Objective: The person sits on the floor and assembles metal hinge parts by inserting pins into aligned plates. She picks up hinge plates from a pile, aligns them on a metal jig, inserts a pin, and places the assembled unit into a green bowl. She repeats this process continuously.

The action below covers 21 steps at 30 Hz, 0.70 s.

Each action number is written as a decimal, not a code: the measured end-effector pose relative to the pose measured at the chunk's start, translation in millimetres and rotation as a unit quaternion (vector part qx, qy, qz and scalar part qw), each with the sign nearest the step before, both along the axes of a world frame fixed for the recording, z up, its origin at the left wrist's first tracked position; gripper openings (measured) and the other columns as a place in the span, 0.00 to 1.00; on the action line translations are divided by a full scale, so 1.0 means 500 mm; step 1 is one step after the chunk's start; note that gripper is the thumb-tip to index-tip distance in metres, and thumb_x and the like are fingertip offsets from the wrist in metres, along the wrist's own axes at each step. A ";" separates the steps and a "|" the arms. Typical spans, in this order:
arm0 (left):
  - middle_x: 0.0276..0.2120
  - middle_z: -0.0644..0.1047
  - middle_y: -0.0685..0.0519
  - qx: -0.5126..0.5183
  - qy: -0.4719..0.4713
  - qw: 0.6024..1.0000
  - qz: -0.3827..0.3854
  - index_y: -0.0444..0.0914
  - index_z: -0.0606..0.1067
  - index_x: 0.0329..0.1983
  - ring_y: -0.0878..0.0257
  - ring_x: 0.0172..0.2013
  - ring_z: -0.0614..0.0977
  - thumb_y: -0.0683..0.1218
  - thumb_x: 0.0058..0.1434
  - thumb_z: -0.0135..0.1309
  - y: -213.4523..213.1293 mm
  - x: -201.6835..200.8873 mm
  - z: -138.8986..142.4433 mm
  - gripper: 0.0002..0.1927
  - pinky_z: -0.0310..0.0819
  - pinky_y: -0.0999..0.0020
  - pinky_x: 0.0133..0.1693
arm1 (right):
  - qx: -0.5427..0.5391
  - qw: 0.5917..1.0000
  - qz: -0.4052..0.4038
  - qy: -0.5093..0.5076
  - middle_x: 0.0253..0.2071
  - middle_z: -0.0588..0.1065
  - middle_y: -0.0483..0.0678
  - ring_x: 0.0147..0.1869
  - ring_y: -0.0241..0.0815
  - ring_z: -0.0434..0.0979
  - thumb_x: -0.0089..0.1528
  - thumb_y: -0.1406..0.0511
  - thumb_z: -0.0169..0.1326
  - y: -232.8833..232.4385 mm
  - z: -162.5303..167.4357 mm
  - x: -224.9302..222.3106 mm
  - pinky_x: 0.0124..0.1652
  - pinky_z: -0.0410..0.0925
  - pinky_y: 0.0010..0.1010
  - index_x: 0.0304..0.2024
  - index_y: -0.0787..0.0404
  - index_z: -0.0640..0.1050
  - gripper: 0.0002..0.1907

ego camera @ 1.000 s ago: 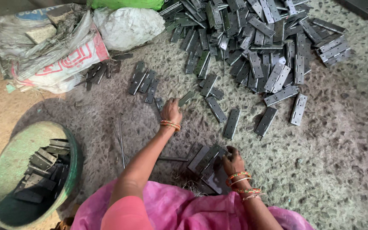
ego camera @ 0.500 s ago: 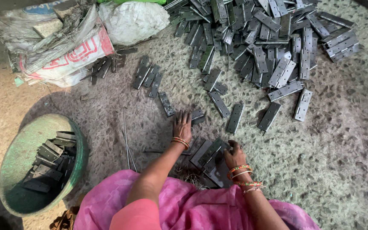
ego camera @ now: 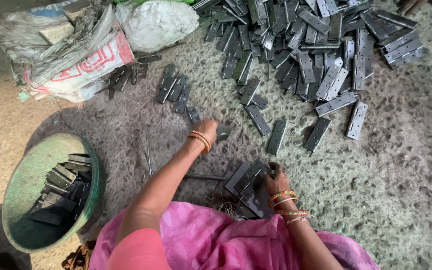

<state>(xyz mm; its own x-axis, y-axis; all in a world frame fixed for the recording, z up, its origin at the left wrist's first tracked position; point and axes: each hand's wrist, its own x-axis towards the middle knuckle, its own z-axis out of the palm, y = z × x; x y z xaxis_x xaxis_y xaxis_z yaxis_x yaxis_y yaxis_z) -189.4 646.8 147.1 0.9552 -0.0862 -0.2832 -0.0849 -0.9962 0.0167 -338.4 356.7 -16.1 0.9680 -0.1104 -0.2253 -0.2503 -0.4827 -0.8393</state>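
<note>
My left hand reaches forward over the grey floor, and its fingers curl onto a small grey metal hinge. Close to my lap, my right hand grips the top of a small stack of hinges standing on the floor. Both wrists carry bangles. Loose flat hinges lie just beyond my hands. A big pile of the same hinges spreads across the far right. My pink garment fills the bottom of the view.
A green bowl at the left holds several hinges. Worn sacks and a white bag lie at the far left, with a small group of hinges beside them. Thin metal rods lie near my left arm.
My left hand has stayed out among the loose hinges and now closes on one. My right hand has kept its place on the stack. The view has shifted slightly.
</note>
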 end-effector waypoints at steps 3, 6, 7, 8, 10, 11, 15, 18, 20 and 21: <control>0.41 0.81 0.40 -0.014 -0.040 0.999 -0.021 0.38 0.81 0.39 0.43 0.45 0.83 0.36 0.55 0.54 0.004 0.024 0.058 0.10 0.79 0.50 0.46 | -0.018 1.000 0.013 0.008 0.53 0.78 0.60 0.53 0.60 0.81 0.59 0.59 0.58 0.002 0.002 -0.002 0.54 0.71 0.47 0.60 0.56 0.73 0.26; 0.40 0.82 0.39 -0.027 -0.078 0.995 -0.046 0.37 0.80 0.40 0.43 0.44 0.84 0.34 0.55 0.51 -0.006 0.034 0.073 0.12 0.80 0.50 0.45 | -0.003 1.000 0.006 0.001 0.54 0.78 0.60 0.53 0.60 0.81 0.59 0.60 0.58 0.005 -0.001 -0.003 0.53 0.71 0.47 0.60 0.57 0.73 0.26; 0.39 0.82 0.39 -0.035 -0.082 0.995 -0.035 0.37 0.79 0.42 0.43 0.43 0.84 0.34 0.55 0.51 -0.013 0.033 0.067 0.13 0.80 0.50 0.45 | 0.008 1.000 0.000 -0.005 0.54 0.78 0.60 0.53 0.59 0.82 0.59 0.60 0.58 0.006 -0.003 -0.002 0.53 0.72 0.46 0.60 0.56 0.74 0.26; 0.38 0.82 0.38 -0.042 -0.088 0.995 -0.025 0.36 0.78 0.44 0.43 0.43 0.84 0.33 0.55 0.51 -0.023 0.030 0.056 0.15 0.80 0.50 0.45 | 0.012 1.000 0.001 -0.011 0.54 0.78 0.60 0.53 0.59 0.82 0.59 0.60 0.58 0.007 -0.005 0.000 0.53 0.73 0.46 0.60 0.57 0.73 0.26; 0.38 0.81 0.38 -0.059 -0.096 0.994 -0.010 0.36 0.76 0.48 0.44 0.41 0.85 0.36 0.65 0.48 -0.050 0.018 0.019 0.11 0.81 0.50 0.43 | 0.021 1.000 0.002 -0.015 0.54 0.78 0.61 0.53 0.59 0.82 0.59 0.60 0.57 0.007 -0.012 -0.001 0.52 0.73 0.45 0.60 0.58 0.73 0.26; 0.39 0.81 0.38 -0.067 -0.102 0.993 -0.002 0.36 0.75 0.49 0.44 0.41 0.85 0.37 0.69 0.46 -0.065 0.011 -0.004 0.09 0.81 0.50 0.43 | 0.018 1.000 0.002 -0.010 0.54 0.78 0.60 0.53 0.59 0.82 0.59 0.60 0.57 0.009 -0.015 -0.002 0.52 0.73 0.45 0.60 0.58 0.73 0.26; 0.39 0.81 0.38 -0.082 -0.201 0.974 -0.066 0.34 0.71 0.51 0.43 0.40 0.84 0.37 0.63 0.50 -0.102 0.001 -0.092 0.13 0.80 0.50 0.42 | 0.013 1.000 0.006 -0.022 0.54 0.78 0.59 0.52 0.59 0.82 0.59 0.59 0.57 0.006 -0.025 -0.005 0.52 0.73 0.45 0.59 0.57 0.73 0.26; 0.37 0.81 0.38 -0.098 -0.162 0.981 -0.052 0.34 0.69 0.55 0.43 0.39 0.83 0.38 0.67 0.51 -0.084 0.026 -0.125 0.13 0.79 0.49 0.41 | 0.007 1.000 0.009 -0.006 0.54 0.79 0.59 0.52 0.59 0.82 0.60 0.59 0.58 0.001 -0.027 -0.007 0.52 0.73 0.45 0.60 0.57 0.74 0.26; 0.35 0.81 0.40 -0.082 -0.111 0.989 -0.050 0.36 0.68 0.58 0.44 0.39 0.83 0.35 0.56 0.55 -0.050 0.045 -0.131 0.25 0.79 0.50 0.40 | 0.008 1.000 0.008 -0.012 0.54 0.79 0.58 0.53 0.59 0.82 0.60 0.59 0.58 0.001 -0.026 0.000 0.52 0.73 0.45 0.60 0.57 0.74 0.26; 0.37 0.81 0.42 -0.142 -0.092 0.985 0.016 0.39 0.70 0.56 0.47 0.39 0.84 0.35 0.56 0.57 -0.025 0.051 -0.129 0.24 0.80 0.53 0.39 | 0.009 1.000 0.004 -0.010 0.54 0.79 0.58 0.53 0.58 0.82 0.59 0.59 0.58 0.000 -0.025 0.002 0.52 0.73 0.45 0.59 0.57 0.74 0.26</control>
